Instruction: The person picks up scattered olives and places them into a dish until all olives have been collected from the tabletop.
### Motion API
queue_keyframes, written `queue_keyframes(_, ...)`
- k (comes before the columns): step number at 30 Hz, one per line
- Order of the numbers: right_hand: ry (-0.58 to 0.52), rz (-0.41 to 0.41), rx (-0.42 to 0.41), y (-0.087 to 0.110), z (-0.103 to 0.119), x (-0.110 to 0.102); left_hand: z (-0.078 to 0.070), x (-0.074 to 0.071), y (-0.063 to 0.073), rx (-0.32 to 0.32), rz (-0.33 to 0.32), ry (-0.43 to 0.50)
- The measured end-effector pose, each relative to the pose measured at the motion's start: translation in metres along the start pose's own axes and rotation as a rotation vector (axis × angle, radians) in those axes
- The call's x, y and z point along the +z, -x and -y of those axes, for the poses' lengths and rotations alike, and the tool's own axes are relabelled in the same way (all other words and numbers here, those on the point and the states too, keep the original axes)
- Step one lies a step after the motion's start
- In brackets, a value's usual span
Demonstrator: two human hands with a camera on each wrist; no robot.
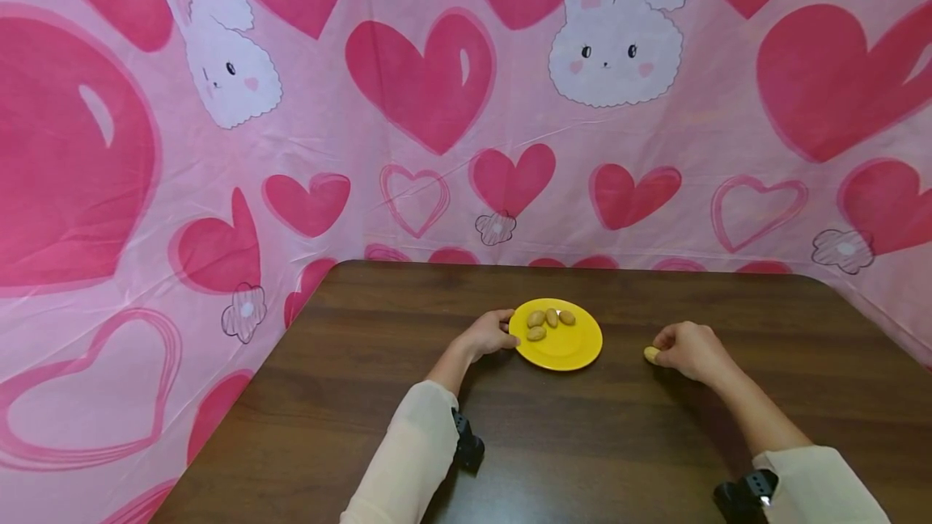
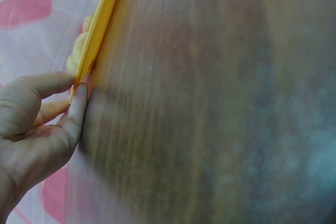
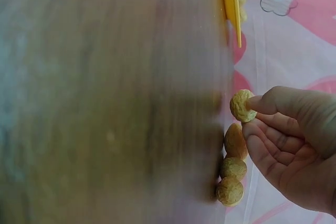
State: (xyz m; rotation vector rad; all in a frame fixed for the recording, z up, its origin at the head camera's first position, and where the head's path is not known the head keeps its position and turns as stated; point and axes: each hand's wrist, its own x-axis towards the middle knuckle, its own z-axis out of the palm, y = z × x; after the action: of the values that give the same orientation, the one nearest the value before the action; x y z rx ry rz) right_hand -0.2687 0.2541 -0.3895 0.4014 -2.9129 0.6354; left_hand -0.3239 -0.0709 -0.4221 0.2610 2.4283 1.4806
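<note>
A yellow plate (image 1: 575,350) lies on the brown table with several tan, wrinkled walnuts (image 1: 536,333) on its left and far part. My left hand (image 1: 486,335) pinches the plate's left rim between thumb and fingers; the left wrist view shows this grip (image 2: 44,114) from the side. To the right of the plate, my right hand (image 1: 693,352) holds one walnut (image 1: 651,355) with its fingertips. In the right wrist view that walnut (image 3: 242,106) sits between thumb and fingers. Several more walnuts (image 3: 233,167) lie in a row beside the hand there; the hand hides them in the head view.
The wooden table (image 1: 582,443) has rounded far corners. Behind it and along its left side hangs a pink cloth (image 1: 320,120) with hearts and rabbits. Each wrist carries a black camera (image 1: 468,443).
</note>
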Motion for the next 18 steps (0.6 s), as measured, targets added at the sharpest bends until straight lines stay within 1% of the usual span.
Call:
queue_keyframes(5, -0.037, -0.02, -0.002, -0.0012, 0.0005, 0.0026, 0.0001, 0.0007, -0.0005, 0.002, -0.001, -0.007)
queue_keyframes(13, -0.074, -0.04, -0.003, -0.0038, 0.0039, 0.0048, -0.0022, -0.0004, 0.0013, -0.021, 0.01, 0.021)
queue_keyframes(18, -0.097, -0.056, -0.01, -0.0067, 0.006, 0.0085, -0.003, -0.0006, 0.0019, -0.019, 0.007, 0.021)
